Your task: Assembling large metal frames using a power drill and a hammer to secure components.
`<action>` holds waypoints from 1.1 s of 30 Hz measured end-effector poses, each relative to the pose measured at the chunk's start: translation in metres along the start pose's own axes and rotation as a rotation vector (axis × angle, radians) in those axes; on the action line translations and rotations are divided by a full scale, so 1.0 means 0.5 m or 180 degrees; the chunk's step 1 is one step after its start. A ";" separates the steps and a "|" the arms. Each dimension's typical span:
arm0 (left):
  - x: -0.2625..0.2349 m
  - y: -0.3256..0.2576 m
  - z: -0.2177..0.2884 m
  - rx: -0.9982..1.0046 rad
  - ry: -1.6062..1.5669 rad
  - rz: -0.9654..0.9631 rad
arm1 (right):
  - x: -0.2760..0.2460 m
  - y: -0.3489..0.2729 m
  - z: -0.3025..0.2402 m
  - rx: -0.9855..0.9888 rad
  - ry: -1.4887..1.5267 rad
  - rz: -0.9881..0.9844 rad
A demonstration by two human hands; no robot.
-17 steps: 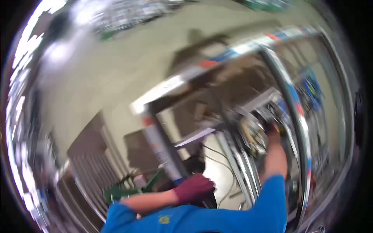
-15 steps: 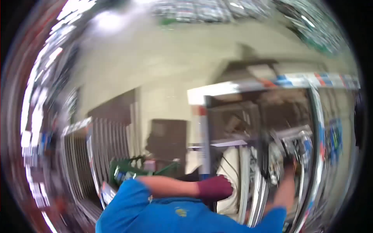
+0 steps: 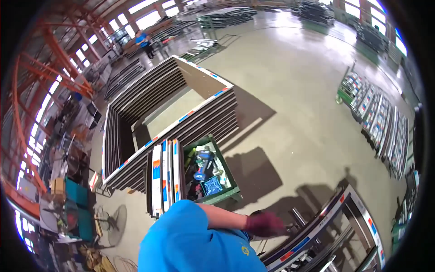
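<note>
- Gloved hand (image 3: 265, 225), dark maroon, at the end of a bare forearm that crosses the blue shirt (image 3: 195, 242); fingers curled loosely, resting on or just over the top rail of a metal frame (image 3: 326, 222). Which hand it is cannot be told for sure; arm comes from the person's left, so likely left.
- Other hand not in view now. 0.6 s ago it was raised, gripping the frame's upright on the right side; that reach is gone from the shot.
- Frame w/ blue-and-red protective tape sits directly under and right of the gloved hand, running off to the lower right edge.
- View has swung sharply vs. the earlier blurred pics: then the frame filled the centre, now it sits in the lower right corner and the floor dominates.
- Just left of and beyond the hand: green crate (image 3: 229, 192) w/ a blue power drill (image 3: 202, 164) and small parts inside.
- Touching the crate's left side: taped frame sections (image 3: 163, 177) lying flat.
- Farther out, beyond the crate: big stack of frames (image 3: 181, 104), open in the middle.
- Far right: cart of panels (image 3: 376, 122). Far top left: another person (image 3: 144, 41) in blue.
</note>
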State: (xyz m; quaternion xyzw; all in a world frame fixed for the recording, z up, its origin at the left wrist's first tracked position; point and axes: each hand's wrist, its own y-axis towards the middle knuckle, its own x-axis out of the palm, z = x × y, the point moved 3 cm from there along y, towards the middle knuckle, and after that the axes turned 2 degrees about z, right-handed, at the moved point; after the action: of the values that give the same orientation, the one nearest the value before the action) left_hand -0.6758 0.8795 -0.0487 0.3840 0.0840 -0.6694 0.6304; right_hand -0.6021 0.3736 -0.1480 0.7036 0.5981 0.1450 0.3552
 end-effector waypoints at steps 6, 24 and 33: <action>-0.309 -0.349 -0.187 -0.2735 0.1005 0.1439 | 0.202 0.142 -0.142 0.0467 -0.0015 -0.0263; -0.462 -0.960 -0.395 -0.6699 0.1476 0.1950 | 1.081 0.085 -0.482 0.0663 0.0718 -0.3593; -0.473 -0.928 -0.403 -0.5303 0.0952 0.2706 | 1.213 0.076 -0.526 -0.0231 0.0713 -0.4213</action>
State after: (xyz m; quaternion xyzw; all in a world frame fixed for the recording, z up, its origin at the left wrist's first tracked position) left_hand -1.0365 1.2726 -0.2138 -0.1095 0.4679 -0.0522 0.8754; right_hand -0.5926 1.0309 -0.0709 0.1568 0.9314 -0.0111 0.3284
